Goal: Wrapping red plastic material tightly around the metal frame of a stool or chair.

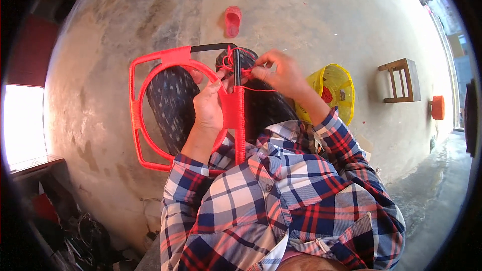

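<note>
Across my lap lies a square frame [134, 90] with a ring inside it, mostly wrapped in red cord. Its far right corner shows bare black bar. My left hand [209, 105] reaches through the ring and is closed on the frame's right side, by the wrapped joint between ring and bar. Beyond that joint, my right hand [273, 73] pinches red cord [246, 73] beside the bare bar. Loose loops of the cord hang around the corner, and one strand trails right towards a yellow basket [350, 90]. Some of my left fingers are hidden behind the frame.
Inside the yellow basket, right of my knees, is something red. A wooden stool [411, 80] lies on its side farther right, near an orange-red object [438, 107]. One red clog [232, 21] rests on the concrete floor ahead. Dark clutter [90, 236] fills the lower left.
</note>
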